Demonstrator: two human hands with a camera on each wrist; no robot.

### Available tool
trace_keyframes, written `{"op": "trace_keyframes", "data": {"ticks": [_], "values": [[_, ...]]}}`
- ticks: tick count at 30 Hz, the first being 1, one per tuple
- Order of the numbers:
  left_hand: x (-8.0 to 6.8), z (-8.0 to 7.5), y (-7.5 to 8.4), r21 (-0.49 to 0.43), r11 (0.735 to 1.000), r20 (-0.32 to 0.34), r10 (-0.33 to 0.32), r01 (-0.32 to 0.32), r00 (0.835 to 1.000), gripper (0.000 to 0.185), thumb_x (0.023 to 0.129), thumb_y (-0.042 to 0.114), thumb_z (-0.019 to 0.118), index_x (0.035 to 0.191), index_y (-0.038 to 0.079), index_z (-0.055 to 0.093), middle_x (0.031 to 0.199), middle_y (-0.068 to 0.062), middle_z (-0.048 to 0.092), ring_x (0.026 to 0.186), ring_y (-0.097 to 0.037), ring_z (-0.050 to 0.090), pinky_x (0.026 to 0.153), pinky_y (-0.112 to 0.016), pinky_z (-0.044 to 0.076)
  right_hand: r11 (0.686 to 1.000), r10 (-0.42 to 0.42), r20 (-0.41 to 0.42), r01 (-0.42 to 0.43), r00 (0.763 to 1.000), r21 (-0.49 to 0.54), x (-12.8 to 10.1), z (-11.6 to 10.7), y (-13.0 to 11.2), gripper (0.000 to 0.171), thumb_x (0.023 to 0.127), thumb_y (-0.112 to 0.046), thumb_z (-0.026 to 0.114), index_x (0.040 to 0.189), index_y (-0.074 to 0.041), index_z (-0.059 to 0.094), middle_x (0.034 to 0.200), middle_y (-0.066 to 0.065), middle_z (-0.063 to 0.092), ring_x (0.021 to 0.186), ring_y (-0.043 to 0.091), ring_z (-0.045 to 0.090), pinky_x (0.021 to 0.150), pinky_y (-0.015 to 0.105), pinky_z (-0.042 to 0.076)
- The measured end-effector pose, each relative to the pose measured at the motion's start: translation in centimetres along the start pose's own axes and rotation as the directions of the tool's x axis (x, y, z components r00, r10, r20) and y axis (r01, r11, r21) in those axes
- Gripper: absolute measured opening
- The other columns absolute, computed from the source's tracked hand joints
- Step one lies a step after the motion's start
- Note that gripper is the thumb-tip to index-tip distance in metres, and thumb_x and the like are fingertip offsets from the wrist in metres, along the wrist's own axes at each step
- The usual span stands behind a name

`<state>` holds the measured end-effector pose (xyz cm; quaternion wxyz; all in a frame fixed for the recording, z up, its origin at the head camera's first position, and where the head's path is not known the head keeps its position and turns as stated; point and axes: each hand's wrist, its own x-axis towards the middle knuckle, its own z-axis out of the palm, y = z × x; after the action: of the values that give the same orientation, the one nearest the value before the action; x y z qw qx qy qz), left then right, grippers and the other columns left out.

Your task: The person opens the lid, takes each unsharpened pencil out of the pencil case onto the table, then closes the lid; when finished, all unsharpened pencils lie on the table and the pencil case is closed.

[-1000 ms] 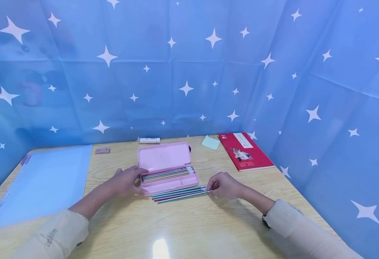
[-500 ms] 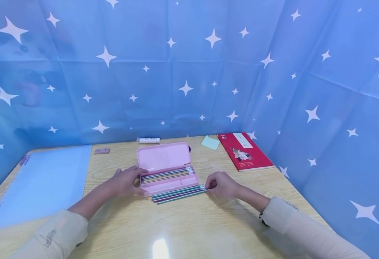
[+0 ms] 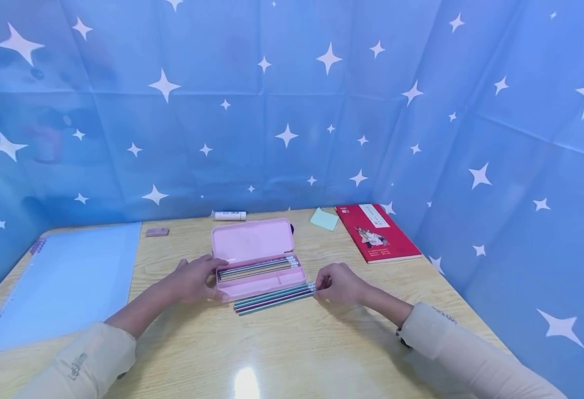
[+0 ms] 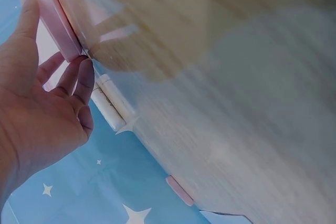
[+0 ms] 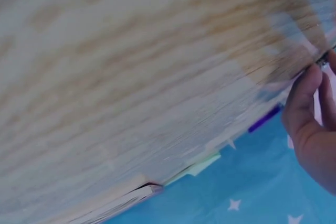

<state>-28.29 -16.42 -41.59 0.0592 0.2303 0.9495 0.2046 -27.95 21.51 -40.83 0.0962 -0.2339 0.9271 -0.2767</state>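
Note:
An open pink pencil case (image 3: 252, 242) lies mid-table, with several pencils (image 3: 258, 266) in its tray. My left hand (image 3: 195, 279) grips the case's left end, thumb on the rim; the left wrist view shows the fingers (image 4: 79, 80) against the pink case edge (image 4: 52, 19). A bundle of loose pencils (image 3: 273, 297) lies on the table just in front of the case. My right hand (image 3: 338, 284) has its curled fingers pinching the bundle's eraser ends. In the right wrist view the fingers (image 5: 303, 98) reach the pencil ends (image 5: 321, 62).
The wooden table (image 3: 282, 354) is walled by blue star cloth. A light blue folder (image 3: 62, 277) lies at left, a pink eraser (image 3: 157, 232) and glue stick (image 3: 230, 215) at the back, and a green sticky note (image 3: 324, 219) and red book (image 3: 377, 233) at back right.
My right hand has slid a little to the left, and the loose pencils moved left with it, closer to the case. The left hand and case stayed put.

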Motion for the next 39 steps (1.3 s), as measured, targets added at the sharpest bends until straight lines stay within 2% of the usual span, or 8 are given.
{"op": "trace_keyframes", "data": {"ticks": [12,22,28,33,36,39], "values": [[0.0,0.1,-0.2,-0.002,1.0,-0.003,0.01,-0.01,1.0,0.093,0.072,0.062,0.078,0.142,0.009,0.051,0.14,-0.015,0.054,0.132,-0.039,0.047,0.099,-0.07,0.027,1.0,-0.002,0.01,0.002,1.0,0.0,0.1,0.1,0.2,0.01,0.083,-0.008,0.079,0.078,-0.014,0.073,0.073,-0.008,0.065,0.069,0.011,0.059,0.064,0.025,0.05],[0.1,0.0,-0.2,-0.007,1.0,0.001,-0.001,0.001,1.0,0.093,0.071,0.063,0.078,0.143,0.01,0.051,0.14,-0.014,0.054,0.132,-0.039,0.047,0.099,-0.069,0.027,0.996,0.02,0.046,-0.016,0.999,-0.089,0.7,-1.0,-0.8,0.009,0.084,-0.021,0.08,0.082,-0.021,0.071,0.075,-0.01,0.063,0.073,0.012,0.058,0.067,0.028,0.049],[0.0,0.0,-0.2,-0.007,1.0,0.002,-0.001,0.001,1.0,0.093,0.071,0.063,0.078,0.142,0.01,0.051,0.14,-0.014,0.054,0.132,-0.038,0.047,0.099,-0.068,0.028,0.996,-0.002,0.005,0.003,1.0,-0.084,2.0,-1.5,-1.8,0.008,0.087,-0.023,0.077,0.088,-0.017,0.071,0.077,-0.008,0.063,0.071,0.013,0.057,0.066,0.028,0.049],[0.0,0.0,-0.1,-0.012,1.0,0.005,-0.003,0.003,1.0,0.092,0.071,0.062,0.078,0.142,0.01,0.052,0.14,-0.014,0.054,0.133,-0.039,0.047,0.101,-0.07,0.025,0.998,-0.054,-0.006,0.054,0.999,-0.046,3.7,-1.2,-2.4,0.005,0.09,-0.017,0.074,0.091,-0.013,0.071,0.083,-0.007,0.065,0.07,0.012,0.058,0.067,0.027,0.05],[0.0,-0.1,0.0,-0.018,1.0,0.002,-0.002,0.002,1.0,0.091,0.071,0.061,0.079,0.142,0.01,0.052,0.14,-0.014,0.054,0.132,-0.039,0.047,0.101,-0.071,0.024,0.995,-0.094,-0.006,0.094,0.996,-0.037,4.8,-0.8,-2.7,0.009,0.09,-0.014,0.074,0.097,-0.009,0.071,0.086,-0.005,0.065,0.068,0.012,0.057,0.065,0.026,0.05],[0.0,-0.1,0.1,-0.022,1.0,-0.003,0.004,-0.004,1.0,0.091,0.071,0.061,0.079,0.141,0.009,0.052,0.14,-0.014,0.054,0.132,-0.039,0.047,0.1,-0.07,0.025,0.994,-0.099,0.005,0.1,0.995,-0.04,5.7,-0.5,-2.9,0.014,0.089,-0.013,0.074,0.101,-0.005,0.07,0.089,-0.003,0.065,0.068,0.011,0.056,0.063,0.025,0.049]]}}
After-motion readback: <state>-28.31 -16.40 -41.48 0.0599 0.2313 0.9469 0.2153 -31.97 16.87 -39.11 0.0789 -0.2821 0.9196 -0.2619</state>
